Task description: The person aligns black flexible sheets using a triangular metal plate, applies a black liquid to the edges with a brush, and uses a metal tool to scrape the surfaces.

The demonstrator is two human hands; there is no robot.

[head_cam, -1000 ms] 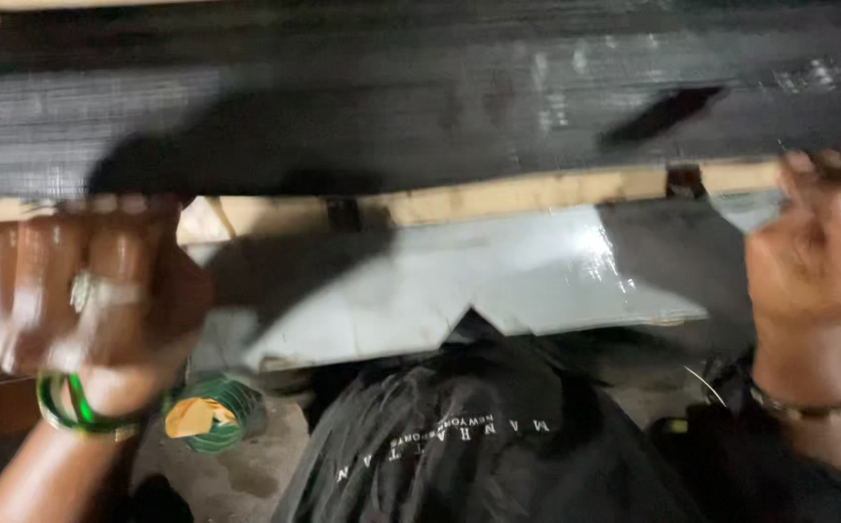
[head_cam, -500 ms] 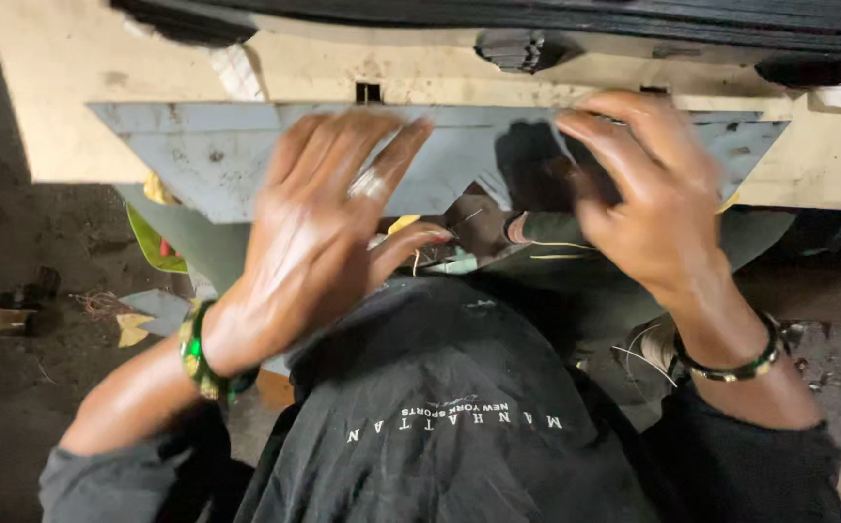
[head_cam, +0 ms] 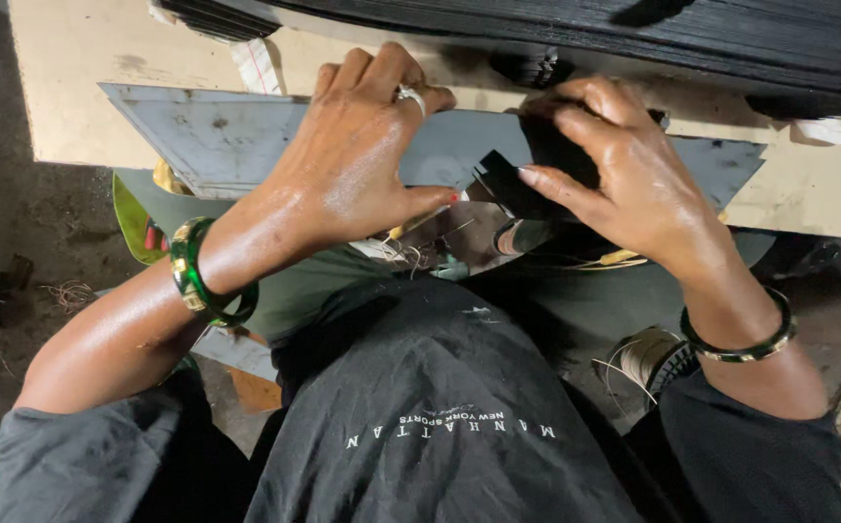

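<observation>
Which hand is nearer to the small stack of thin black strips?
Right. The right hand holds the black strips with its fingers; the left hand lies flat on the grey metal sheet beside them.

So compared to a second ago the view drops right down: the dark ribbed sheet stack (head_cam: pixel 634 39) that filled the top half now only shows as a strip along the upper edge, and the pale wooden board (head_cam: pixel 81 87) takes up much more of the picture. The left hand (head_cam: pixel 362 165) is no longer a raised fist at the side; it lies flat, fingers spread, on the grey trapezoid metal plate (head_cam: pixel 217 136). The right hand (head_cam: pixel 624 184) comes in from the edge and now pinches a small black folded strip piece (head_cam: pixel 513 184) over that plate, closer to the left thumb than half a second ago.
</observation>
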